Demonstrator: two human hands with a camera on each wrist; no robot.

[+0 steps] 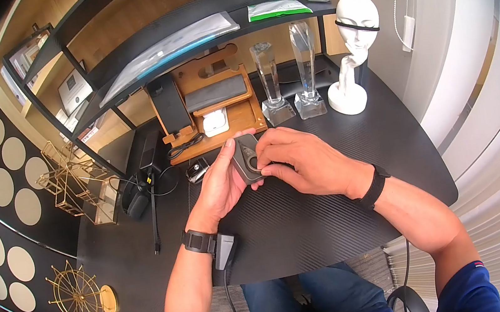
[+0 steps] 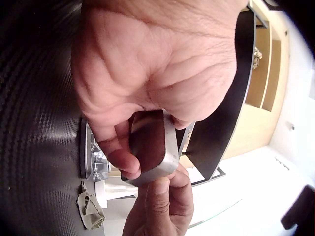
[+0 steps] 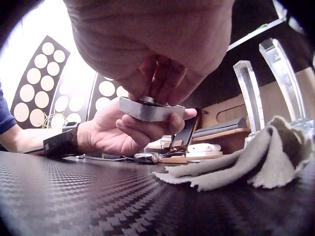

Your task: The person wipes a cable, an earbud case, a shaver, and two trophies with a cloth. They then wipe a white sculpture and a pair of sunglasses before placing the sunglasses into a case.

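My left hand holds a grey, rounded rectangular case, thumb along one edge and fingers underneath. A dark, rounded, teardrop-like piece lies on its upper face. From the right, my right hand curls its fingers and thumb at this piece and the case's edge. In the left wrist view, the case's dark, smooth underside faces the camera, and the right thumb touches its end. The right wrist view has the case above the table, the right fingertips at its top; they partly hide the piece.
A crumpled grey cloth lies on the black table. Behind are a wooden stand, crystal trophies and a white head figure. Cables and a small metallic object lie left; a shelf spans the back.
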